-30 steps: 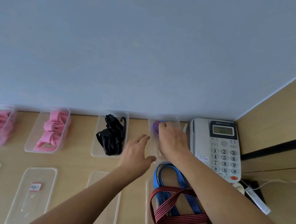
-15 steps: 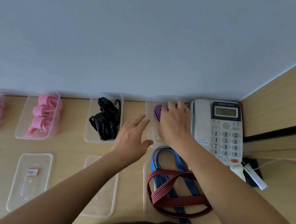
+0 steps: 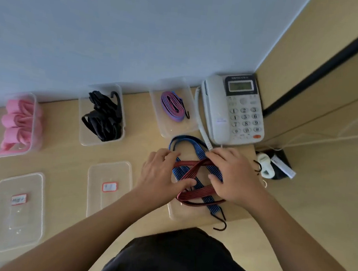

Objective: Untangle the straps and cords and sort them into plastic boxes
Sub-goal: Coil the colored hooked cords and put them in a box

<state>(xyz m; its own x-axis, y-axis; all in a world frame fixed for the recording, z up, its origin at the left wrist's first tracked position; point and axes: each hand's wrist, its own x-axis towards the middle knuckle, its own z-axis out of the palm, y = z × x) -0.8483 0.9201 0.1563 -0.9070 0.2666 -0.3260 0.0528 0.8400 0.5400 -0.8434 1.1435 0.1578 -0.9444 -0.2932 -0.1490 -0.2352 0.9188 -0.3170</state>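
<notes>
Two hands working on tangle on table (image 3: 66, 159): left hand (image 3: 159, 175) pinching red strap (image 3: 199, 192) between fingers and thumb; right hand (image 3: 235, 178) curling over crossing of red strap and blue strap (image 3: 191, 142), grip hidden under palm, cannot tell. Both straps lying on clear lid (image 3: 179, 215), lid largely covered. Black hook (image 3: 221, 223) lying just off lid. Purple strap (image 3: 171, 106) sitting in plastic box (image 3: 174, 131) beside telephone (image 3: 230, 118)

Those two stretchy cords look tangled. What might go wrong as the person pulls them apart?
The red bungee cord and blue bungee cord cross between the left hand and right hand; a hard tug may tighten the tangle. The blue cord's black hook lies loose and might snag or whip back. The blue loop lies close to the telephone's coiled cord and might drag it.
</notes>
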